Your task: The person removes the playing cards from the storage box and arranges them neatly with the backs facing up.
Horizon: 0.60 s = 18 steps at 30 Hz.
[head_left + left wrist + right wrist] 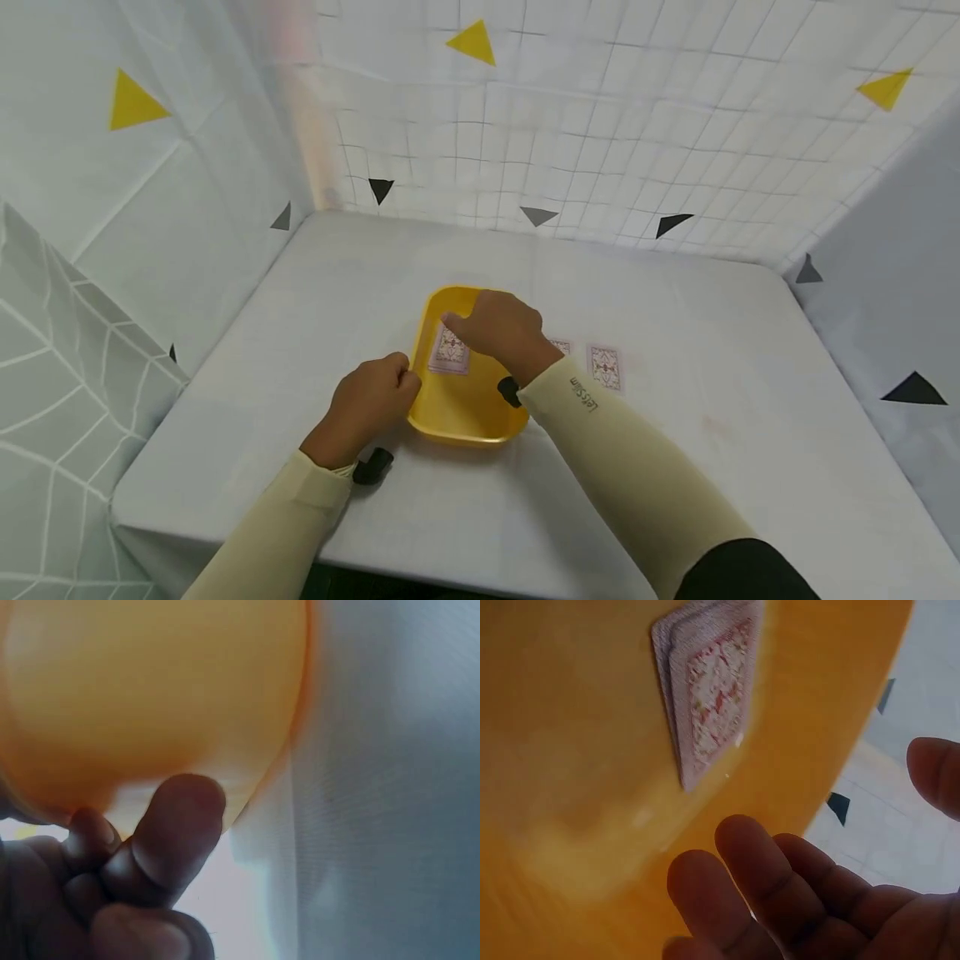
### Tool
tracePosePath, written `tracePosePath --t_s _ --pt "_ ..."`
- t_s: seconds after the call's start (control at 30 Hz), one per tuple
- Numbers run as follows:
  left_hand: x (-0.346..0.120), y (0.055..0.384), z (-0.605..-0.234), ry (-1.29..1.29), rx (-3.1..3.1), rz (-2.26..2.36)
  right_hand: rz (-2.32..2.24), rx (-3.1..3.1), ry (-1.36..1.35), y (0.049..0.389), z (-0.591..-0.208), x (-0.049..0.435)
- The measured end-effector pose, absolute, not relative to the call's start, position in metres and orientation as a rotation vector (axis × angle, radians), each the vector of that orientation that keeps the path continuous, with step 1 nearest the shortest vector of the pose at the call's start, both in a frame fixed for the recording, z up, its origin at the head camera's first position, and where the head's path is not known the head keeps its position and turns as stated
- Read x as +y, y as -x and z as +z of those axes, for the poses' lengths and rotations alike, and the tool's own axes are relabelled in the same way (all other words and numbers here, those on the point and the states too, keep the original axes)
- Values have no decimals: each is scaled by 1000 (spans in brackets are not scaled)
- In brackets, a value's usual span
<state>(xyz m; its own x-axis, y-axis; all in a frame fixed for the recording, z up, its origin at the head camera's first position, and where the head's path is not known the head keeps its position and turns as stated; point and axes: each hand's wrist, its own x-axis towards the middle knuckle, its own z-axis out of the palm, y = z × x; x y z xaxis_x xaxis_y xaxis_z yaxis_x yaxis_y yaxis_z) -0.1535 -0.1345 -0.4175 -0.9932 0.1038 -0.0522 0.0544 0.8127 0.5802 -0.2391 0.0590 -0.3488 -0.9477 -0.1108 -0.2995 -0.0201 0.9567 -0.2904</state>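
Note:
A yellow plastic tray (453,412) stands on the table in the head view. My left hand (372,400) grips its left rim; in the left wrist view the fingers (180,825) lie against the tray's outer wall. Inside the tray, near its far left, lies a small stack of playing cards (451,354) with red patterned backs up. My right hand (504,327) is over the far right part of the tray, beside the cards. In the right wrist view its thumb (937,776) stands apart from loosely bent fingers, with nothing held, and the stack (716,697) shows slightly fanned.
Two playing cards lie back up on the white table right of the tray: one card (604,367) in full view, the other card (561,345) partly hidden by my right wrist. White cloth walls (585,125) with yellow and dark triangles enclose the table.

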Motion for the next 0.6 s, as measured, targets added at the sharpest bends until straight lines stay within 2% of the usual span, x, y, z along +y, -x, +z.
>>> tracePosePath --t_s 0.37,0.6 --pt "-135 152 -422 -169 2956 934 -301 2783 146 243 -385 47" --pt "-136 153 -420 -193 2970 930 -277 2815 217 244 -392 45"
